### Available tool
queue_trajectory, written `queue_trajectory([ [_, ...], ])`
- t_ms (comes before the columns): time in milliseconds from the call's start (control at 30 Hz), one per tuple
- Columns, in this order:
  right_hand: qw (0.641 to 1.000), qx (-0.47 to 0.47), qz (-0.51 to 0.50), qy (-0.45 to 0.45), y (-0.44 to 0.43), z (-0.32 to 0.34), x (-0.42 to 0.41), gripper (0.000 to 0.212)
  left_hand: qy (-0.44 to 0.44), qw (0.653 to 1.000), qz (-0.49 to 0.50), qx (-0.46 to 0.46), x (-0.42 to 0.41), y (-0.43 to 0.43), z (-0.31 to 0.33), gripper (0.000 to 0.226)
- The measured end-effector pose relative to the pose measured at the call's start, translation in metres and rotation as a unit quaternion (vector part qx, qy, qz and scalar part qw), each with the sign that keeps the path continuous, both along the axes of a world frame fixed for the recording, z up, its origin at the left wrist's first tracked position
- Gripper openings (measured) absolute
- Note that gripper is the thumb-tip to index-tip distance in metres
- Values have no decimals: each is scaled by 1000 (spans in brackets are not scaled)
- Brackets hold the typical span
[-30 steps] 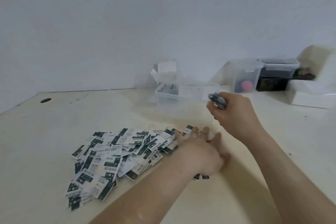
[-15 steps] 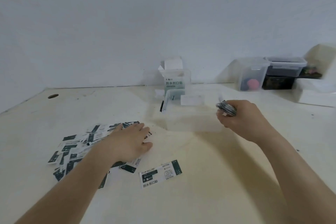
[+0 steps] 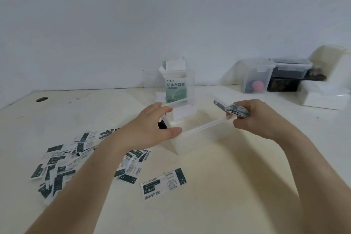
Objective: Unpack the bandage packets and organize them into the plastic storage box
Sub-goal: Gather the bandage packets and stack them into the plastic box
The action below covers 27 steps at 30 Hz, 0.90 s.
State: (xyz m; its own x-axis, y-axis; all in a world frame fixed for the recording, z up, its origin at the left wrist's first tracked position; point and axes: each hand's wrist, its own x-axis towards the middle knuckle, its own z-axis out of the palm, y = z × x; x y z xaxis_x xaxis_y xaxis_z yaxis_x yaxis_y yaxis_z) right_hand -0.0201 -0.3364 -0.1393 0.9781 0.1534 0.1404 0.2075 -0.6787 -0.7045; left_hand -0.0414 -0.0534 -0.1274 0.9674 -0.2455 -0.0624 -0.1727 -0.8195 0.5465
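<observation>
Box (image 3: pixel 199 139) clear rectangular plastic; left hand (image 3: pixel 148 129) grips end; right hand (image 3: pixel 260 119) pinches packets (image 3: pixel 237 110)

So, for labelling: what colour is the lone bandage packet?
The packet is white with dark green blocks; head view.

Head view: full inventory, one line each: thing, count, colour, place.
plastic storage box: 1, clear, table centre
loose bandage packets: one pile, too many to count, white and dark green, table left
single packet: 1, same colours, near centre, apart from the pile
packet stack: 1, dark-edged, in right hand
bandage carton: 1, white and green, flaps open, behind the box
lidded containers: 2, clear, back right
white block: 1, far right
table: 1, cream
left hand: holds the box's left end
right hand: grips the stack at the box's right corner
</observation>
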Motion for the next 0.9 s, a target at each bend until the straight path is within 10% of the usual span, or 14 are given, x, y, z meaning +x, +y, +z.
queue_trajectory([
  [300,988,17,6,-151,45,36,-14,36,-55,998,-23,7,-14,1,3,31],
  [467,989,-27,89,-118,87,38,-8,81,-96,944,10,-315,-14,-18,19,43],
  [600,983,2,134,-129,102,37,-14,89,-106,911,10,-398,-11,-36,25,37],
  [733,980,47,136,-140,105,37,-15,74,-113,886,41,-447,-7,-38,28,8],
  [900,977,145,148,-42,98,42,-16,35,-85,869,36,-487,-4,-32,31,26],
])
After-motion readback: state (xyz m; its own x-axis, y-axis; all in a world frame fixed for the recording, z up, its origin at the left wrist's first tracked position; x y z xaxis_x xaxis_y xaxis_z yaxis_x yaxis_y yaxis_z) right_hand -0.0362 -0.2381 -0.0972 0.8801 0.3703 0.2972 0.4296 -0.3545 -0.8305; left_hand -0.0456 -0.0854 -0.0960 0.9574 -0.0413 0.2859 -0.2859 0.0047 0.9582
